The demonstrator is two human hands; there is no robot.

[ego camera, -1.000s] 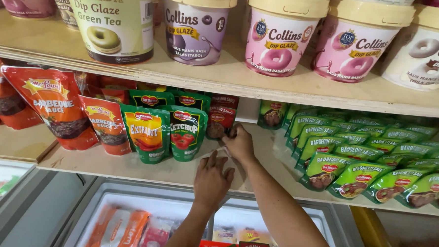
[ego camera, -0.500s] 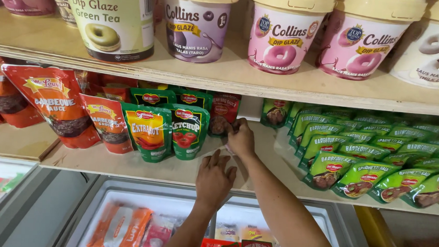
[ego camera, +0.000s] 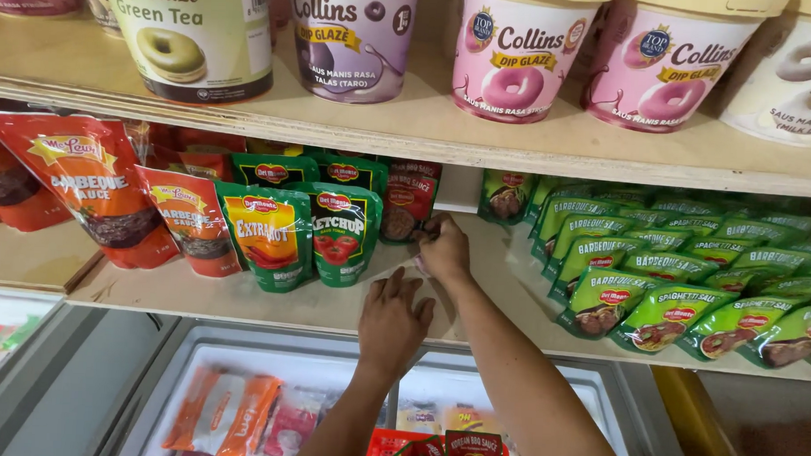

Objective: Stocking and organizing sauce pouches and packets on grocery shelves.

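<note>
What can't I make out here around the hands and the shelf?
- Head view: whatever the right hand grips is hidden behind its fingers.
- The shelf board under the left hand is covered by the palm.
- The dark red pouch is partly hidden by the green ketchup pouch.
- The freezer is cut off by the bottom edge.

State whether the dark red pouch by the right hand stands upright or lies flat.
Upright. The red pouch stands on its base on the shelf, front facing out, with the right hand at its lower corner.
</note>
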